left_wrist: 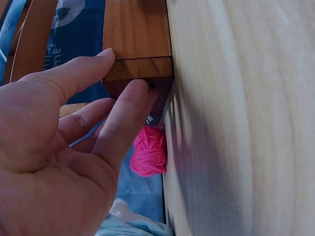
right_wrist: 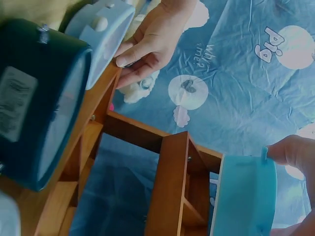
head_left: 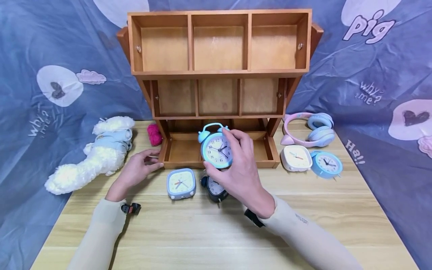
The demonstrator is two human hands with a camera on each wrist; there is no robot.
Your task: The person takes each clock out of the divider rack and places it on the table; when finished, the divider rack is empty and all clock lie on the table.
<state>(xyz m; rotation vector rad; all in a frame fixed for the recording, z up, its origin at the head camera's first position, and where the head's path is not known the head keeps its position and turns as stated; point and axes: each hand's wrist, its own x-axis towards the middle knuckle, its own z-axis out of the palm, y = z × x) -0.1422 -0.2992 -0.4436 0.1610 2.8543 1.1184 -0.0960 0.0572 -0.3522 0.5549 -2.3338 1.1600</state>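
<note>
My right hand grips a light-blue twin-bell alarm clock by its edge, thumb low and fingers near a bell. The clock is upright, dial toward the head camera, and overlaps the bottom tier of a wooden shelf unit. In the right wrist view the clock's blue casing shows side-on. My left hand touches the front left corner of the bottom tier, its fingertips at the wood end. A black alarm clock, partly hidden by my right hand, and a blue square clock stand before the shelf.
Right of the shelf are a white square clock, another blue alarm clock and pink-and-blue headphones. On the left lie a white fluffy toy and a pink yarn ball. A patterned blue cloth hangs behind.
</note>
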